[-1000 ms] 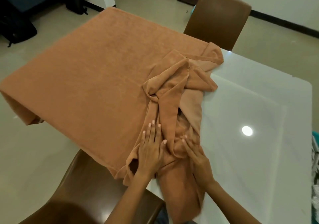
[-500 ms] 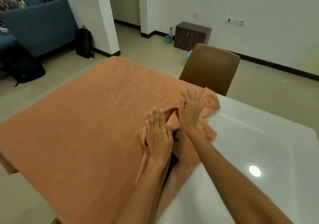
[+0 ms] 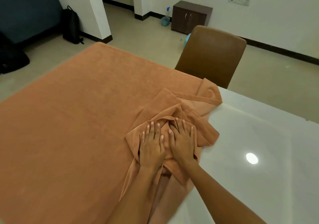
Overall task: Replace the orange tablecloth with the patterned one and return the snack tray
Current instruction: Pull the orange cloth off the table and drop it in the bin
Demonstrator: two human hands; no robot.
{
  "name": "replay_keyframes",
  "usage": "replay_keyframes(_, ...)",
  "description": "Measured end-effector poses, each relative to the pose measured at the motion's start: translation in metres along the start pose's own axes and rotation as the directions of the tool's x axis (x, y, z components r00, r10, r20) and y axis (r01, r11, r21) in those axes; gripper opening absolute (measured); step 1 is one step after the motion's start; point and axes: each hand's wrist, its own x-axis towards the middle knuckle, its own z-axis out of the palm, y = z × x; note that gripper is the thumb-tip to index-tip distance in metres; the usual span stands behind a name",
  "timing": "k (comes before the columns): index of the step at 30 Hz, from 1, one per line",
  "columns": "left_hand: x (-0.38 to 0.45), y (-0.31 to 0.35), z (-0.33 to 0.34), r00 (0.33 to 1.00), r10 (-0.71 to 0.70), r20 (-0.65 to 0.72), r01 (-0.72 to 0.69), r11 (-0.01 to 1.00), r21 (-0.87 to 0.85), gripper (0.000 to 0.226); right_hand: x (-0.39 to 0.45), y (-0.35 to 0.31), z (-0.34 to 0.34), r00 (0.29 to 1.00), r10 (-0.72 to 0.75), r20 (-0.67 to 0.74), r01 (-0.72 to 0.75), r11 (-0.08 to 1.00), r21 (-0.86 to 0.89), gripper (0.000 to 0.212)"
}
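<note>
The cloth [image 3: 72, 120] under my hands is plain orange, unpatterned, with a lighter orange underside showing in the bunched folds beneath my palms. To the right of my right hand [image 3: 183, 142], the bare table [image 3: 259, 137] is glossy white. Beyond my fingertips, the chair [image 3: 209, 54] is brown. Farther beyond, the cabinet [image 3: 190, 16] is dark brown, and the spray bottle [image 3: 165, 19] beside it is pale blue. Far left of my left hand [image 3: 151, 146], the backpack [image 3: 70, 25] is black and the sofa [image 3: 25, 8] dark blue. The floor [image 3: 146, 41] is beige; the walls [image 3: 276, 16] are white with black skirting.

Single head view, looking forward and steeply down from close above the desk [image 3: 259, 137]; both hands lie lower centre, a chair [image 3: 209, 56] and far wall fill the upper right.
</note>
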Motion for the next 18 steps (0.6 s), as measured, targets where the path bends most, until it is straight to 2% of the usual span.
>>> replay_keyframes(4,0.007,-0.002,-0.001,0.995,-0.016,0.094,0.021,0.999,-0.049,0.050,0.008,0.001,-0.005,0.996,-0.014,0.085,0.015,1.000,-0.008,0.041)
replay_keyframes(7,0.011,-0.002,-0.021,0.978,0.000,0.207,0.034,0.986,-0.162,0.049,0.014,-0.007,-0.025,0.984,-0.015,0.177,0.019,1.000,-0.020,0.040)
replay_keyframes(8,0.006,0.000,-0.031,0.979,0.006,0.205,0.037,0.978,-0.205,0.048,0.012,-0.012,-0.035,0.986,-0.027,0.165,0.027,1.000,-0.001,0.038)
replay_keyframes(11,-0.032,0.010,-0.064,0.999,0.016,0.042,-0.003,0.960,-0.280,0.040,-0.018,-0.026,-0.071,0.999,-0.037,0.022,0.032,0.984,0.173,0.035)
replay_keyframes(13,-0.075,0.017,-0.083,0.999,0.020,-0.045,-0.033,0.950,-0.310,0.035,-0.059,-0.035,-0.089,0.998,-0.054,-0.019,0.057,0.971,0.233,0.033)
replay_keyframes(16,-0.146,0.023,-0.103,0.995,0.015,-0.103,-0.048,0.947,-0.318,0.035,-0.134,-0.046,-0.109,0.996,-0.028,-0.081,0.054,0.941,0.335,0.024)
replay_keyframes(18,-0.190,0.022,-0.115,0.996,0.032,-0.087,-0.055,0.958,-0.282,0.037,-0.183,-0.056,-0.118,0.994,-0.031,-0.102,0.061,0.950,0.306,0.023)
